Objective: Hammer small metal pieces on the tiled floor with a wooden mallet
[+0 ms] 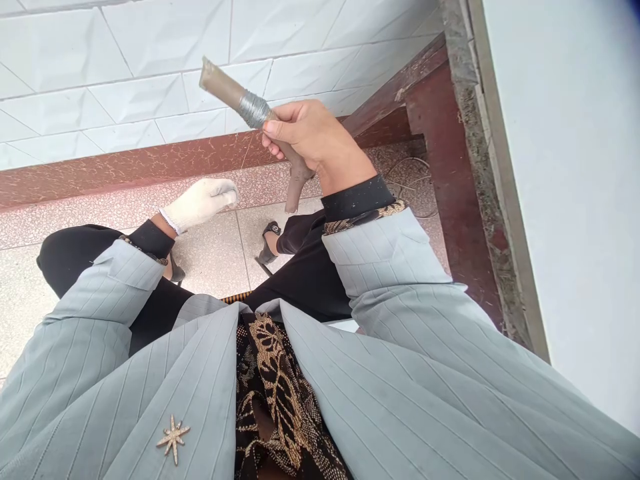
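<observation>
My bare right hand (305,133) is closed around a brown stick (223,87), held up at a slant in front of the wall. Thumb and fingers grip it just below a tight winding of silvery wire (254,109). The stick's pale, blunt upper end points to the upper left. Its darker lower end (296,187), knobbed like a branch, sticks out beneath my palm. Lower and to the left, my left hand (203,203) wears a white knitted glove. Its fingers are curled in with the thumb against them; whether a fine strand runs through them I cannot tell.
White tiled wall (165,40) rises ahead above a reddish skirting (75,177). A dark red wooden frame (445,153) stands close on the right, beside a white surface (570,167). Thin wire loops (413,180) lie on the floor near it. My knees are spread below my hands.
</observation>
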Demonstrator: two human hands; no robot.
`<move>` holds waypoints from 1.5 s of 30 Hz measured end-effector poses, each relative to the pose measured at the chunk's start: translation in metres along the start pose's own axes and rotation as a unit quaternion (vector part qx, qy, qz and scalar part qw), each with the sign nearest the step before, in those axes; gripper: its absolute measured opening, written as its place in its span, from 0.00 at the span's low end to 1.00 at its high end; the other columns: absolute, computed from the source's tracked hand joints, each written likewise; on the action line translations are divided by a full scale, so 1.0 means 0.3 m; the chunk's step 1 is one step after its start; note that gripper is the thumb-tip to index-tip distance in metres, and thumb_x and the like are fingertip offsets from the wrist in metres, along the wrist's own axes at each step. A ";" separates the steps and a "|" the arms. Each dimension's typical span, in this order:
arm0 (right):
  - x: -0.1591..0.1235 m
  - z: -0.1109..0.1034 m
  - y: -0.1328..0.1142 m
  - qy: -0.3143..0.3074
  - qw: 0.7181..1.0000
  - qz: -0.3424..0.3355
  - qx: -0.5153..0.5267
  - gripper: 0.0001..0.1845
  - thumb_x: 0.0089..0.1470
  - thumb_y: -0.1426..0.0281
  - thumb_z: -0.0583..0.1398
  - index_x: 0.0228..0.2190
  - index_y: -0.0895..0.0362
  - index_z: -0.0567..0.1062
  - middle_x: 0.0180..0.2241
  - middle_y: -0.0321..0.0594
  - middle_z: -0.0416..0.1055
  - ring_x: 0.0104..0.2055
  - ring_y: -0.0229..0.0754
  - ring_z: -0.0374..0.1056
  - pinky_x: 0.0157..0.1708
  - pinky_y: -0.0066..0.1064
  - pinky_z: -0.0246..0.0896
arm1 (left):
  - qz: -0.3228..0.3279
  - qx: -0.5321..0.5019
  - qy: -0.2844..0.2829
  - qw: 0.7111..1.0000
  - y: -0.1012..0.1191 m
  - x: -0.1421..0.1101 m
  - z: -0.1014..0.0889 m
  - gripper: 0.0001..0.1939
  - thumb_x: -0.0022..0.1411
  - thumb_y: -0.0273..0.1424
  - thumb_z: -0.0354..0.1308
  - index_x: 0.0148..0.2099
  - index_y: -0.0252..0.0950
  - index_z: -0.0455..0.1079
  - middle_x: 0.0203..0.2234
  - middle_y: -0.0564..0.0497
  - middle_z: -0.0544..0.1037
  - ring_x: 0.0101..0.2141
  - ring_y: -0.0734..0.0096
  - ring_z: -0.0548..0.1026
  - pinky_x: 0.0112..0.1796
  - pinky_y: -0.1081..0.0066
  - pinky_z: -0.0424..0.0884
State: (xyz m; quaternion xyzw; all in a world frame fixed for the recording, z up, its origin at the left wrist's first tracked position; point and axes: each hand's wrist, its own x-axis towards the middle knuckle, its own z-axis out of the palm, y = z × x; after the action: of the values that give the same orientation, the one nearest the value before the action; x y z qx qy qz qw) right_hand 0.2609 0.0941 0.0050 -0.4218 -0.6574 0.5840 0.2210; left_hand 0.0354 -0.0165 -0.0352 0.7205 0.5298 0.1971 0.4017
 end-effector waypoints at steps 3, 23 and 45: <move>0.007 0.004 -0.008 -0.008 0.976 0.062 -0.208 0.13 0.68 0.61 0.64 0.34 0.56 0.73 0.29 0.39 0.69 0.33 0.38 0.61 0.37 0.31 0.57 | 0.006 0.029 -0.023 0.999 0.005 -0.011 -0.016 0.12 0.68 0.35 0.54 0.37 0.37 0.76 0.32 0.50 0.80 0.34 0.66 0.76 0.42 0.64 0.72; -0.019 -0.015 -0.010 -0.218 0.971 -0.095 0.036 0.28 0.56 0.49 0.74 0.38 0.59 0.75 0.33 0.37 0.70 0.32 0.34 0.59 0.35 0.28 0.59 | -0.057 -0.053 0.070 0.994 -0.038 -0.004 -0.090 0.09 0.68 0.34 0.54 0.38 0.38 0.73 0.27 0.52 0.71 0.28 0.71 0.67 0.35 0.68 0.68; -0.009 0.129 -0.014 -0.346 0.779 0.091 -0.515 0.11 0.68 0.74 0.66 0.49 0.63 0.86 0.36 0.41 0.78 0.37 0.39 0.67 0.40 0.33 0.51 | -0.028 0.074 -0.032 0.996 0.022 -0.040 -0.094 0.14 0.66 0.34 0.55 0.39 0.34 0.81 0.31 0.49 0.80 0.39 0.62 0.78 0.47 0.63 0.73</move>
State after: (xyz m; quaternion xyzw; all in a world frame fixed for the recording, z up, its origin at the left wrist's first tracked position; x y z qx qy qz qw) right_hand 0.2307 0.0695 0.0010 -0.3004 -0.8511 0.2822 -0.3253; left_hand 0.0151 -0.0179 -0.0114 0.7389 0.5498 0.1224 0.3697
